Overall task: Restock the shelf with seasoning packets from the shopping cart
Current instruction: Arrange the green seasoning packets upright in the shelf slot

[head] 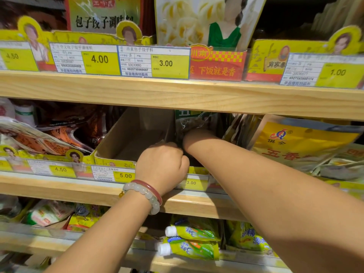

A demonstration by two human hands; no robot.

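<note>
On the middle shelf stands an open cardboard box [126,138] with a bare brown inside. My left hand [161,166], with bead bracelets on the wrist, curls its fingers round the lower end of the box's right wall. Just right of that wall, my right hand [197,138] reaches deep into the shelf and holds a seasoning packet [189,123] with a green top and a clear body. Its fingers are hidden behind the packet. The shopping cart is out of view.
Yellow five-spice packets [299,142] lean at the right of the middle shelf, and red-brown packets [65,131] lie at the left. Price tags [126,175] run along the wooden shelf edges. Green squeeze pouches [193,241] lie on the shelf below. The upper shelf [177,93] overhangs closely.
</note>
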